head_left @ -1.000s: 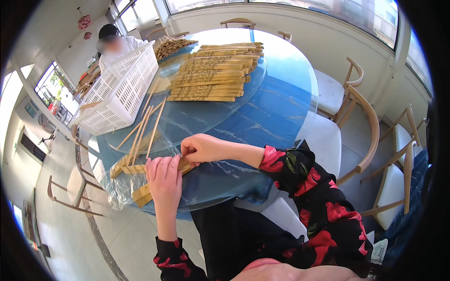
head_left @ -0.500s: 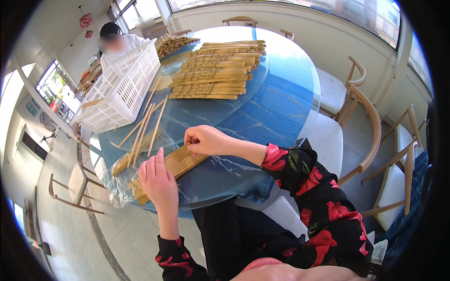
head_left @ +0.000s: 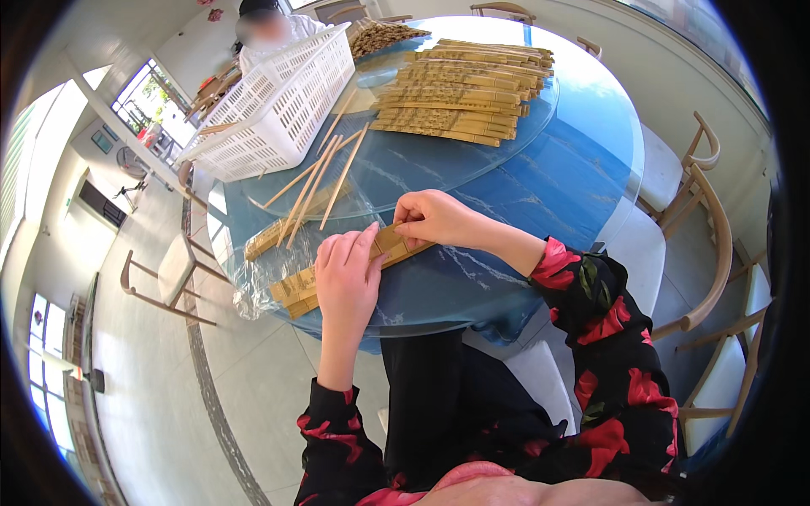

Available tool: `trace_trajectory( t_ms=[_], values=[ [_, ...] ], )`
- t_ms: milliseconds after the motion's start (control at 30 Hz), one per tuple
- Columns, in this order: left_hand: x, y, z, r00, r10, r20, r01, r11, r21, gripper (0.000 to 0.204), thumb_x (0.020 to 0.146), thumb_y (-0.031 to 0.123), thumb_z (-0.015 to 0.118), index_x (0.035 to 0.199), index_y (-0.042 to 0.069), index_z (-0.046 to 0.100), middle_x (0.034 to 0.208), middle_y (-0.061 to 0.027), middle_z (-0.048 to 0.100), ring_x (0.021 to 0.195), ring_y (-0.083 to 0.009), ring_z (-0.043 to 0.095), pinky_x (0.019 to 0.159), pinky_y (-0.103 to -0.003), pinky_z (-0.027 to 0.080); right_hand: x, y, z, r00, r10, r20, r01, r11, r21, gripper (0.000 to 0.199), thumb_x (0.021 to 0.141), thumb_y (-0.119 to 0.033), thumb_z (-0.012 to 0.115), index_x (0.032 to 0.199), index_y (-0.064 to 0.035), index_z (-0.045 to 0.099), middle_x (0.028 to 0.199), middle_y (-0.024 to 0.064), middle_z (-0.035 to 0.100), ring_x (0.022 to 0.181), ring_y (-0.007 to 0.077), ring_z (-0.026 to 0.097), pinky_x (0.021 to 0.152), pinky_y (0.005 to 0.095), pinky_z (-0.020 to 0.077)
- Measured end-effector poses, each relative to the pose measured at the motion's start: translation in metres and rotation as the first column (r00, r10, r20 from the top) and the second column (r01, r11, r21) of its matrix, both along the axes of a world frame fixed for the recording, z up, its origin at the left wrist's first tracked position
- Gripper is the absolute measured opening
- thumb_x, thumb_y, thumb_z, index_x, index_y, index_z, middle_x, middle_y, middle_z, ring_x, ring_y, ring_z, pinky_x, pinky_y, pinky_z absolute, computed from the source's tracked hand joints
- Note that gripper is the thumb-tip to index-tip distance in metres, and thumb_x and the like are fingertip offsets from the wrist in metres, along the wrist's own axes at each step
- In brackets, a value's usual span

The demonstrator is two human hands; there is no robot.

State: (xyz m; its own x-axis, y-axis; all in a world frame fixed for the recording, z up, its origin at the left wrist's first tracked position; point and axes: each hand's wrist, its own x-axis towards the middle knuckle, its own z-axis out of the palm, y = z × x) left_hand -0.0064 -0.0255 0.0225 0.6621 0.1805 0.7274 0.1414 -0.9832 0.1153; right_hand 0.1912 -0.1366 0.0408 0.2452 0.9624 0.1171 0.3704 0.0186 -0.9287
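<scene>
While R hand (head_left: 430,219) pinches tan, creased cardboard strip (head_left: 392,246), L hand (head_left: 344,263) atop, grip unclear

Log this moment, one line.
left hand: on tan strip | right hand: pinching its upper edge | sticks: beside white basket

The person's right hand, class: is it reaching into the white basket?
No: the right hand grips a brown strip, while the white basket stands farther back to the left.
</scene>
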Motion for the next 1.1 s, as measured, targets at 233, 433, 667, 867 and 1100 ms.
trace_trajectory(
  t_ms=[233,433,667,867,1100],
  values=[
    [0.0,0.001,0.001,0.997,-0.078,0.012,0.079,0.987,-0.138,0.038,0.08,0.008,0.083,0.118,0.009,0.075,0.104,-0.0064,0.071,0.099,-0.0296,0.064,0.09,-0.041,0.052,-0.004,0.0,0.0,0.998,0.061,0.021,-0.061,0.998,-0.02,0.012,0.098,-0.008,0.067,0.099,0.0029,0.063,0.08,0.0088,0.073,0.072,0.0117,0.069,0.066,0.0263,0.0549],
    [0.0,0.003,-0.002,0.996,-0.092,0.022,0.094,0.987,-0.131,0.034,0.081,0.006,0.081,0.114,0.008,0.074,0.103,-0.0073,0.071,0.097,-0.0295,0.065,0.085,-0.041,0.054,-0.002,0.001,-0.001,0.99,0.089,0.11,-0.091,0.996,0.016,0.013,0.099,-0.01,0.065,0.106,0.002,0.067,0.083,0.0079,0.073,0.075,0.0118,0.069,0.069,0.0274,0.0548],
    [0.002,0.002,-0.004,0.99,-0.139,0.038,0.143,0.978,-0.149,0.032,0.081,0.008,0.082,0.112,0.008,0.075,0.102,-0.0067,0.071,0.098,-0.03,0.065,0.086,-0.04,0.054,0.015,0.002,0.004,0.871,-0.222,0.439,0.109,0.957,0.268,0.016,0.099,-0.011,0.065,0.11,-0.0007,0.072,0.089,0.0087,0.071,0.083,0.0183,0.069,0.075,0.0327,0.0548],
    [-0.005,0.009,-0.006,0.986,-0.164,0.036,0.167,0.98,-0.11,0.031,0.08,0.01,0.083,0.11,0.008,0.074,0.102,-0.0072,0.072,0.097,-0.0303,0.066,0.087,-0.041,0.055,0.018,0.079,-0.001,0.33,-0.326,0.886,-0.188,0.897,0.4,0.019,0.095,-0.015,0.067,0.11,-0.0066,0.075,0.109,0.0042,0.07,0.108,0.0207,0.065,0.085,0.0356,0.0548],
    [0.004,0.009,-0.012,0.974,-0.218,0.052,0.223,0.969,-0.104,0.028,0.082,0.012,0.08,0.109,0.008,0.074,0.1,-0.007,0.07,0.097,-0.029,0.065,0.085,-0.042,0.056,0.035,0.145,-0.012,-0.217,-0.295,0.931,-0.239,0.94,0.242,0.005,0.084,-0.015,0.067,0.088,-0.0158,0.068,0.092,-0.0047,0.065,0.096,0.0162,0.064,0.075,0.0313,0.0518]
  ],
)
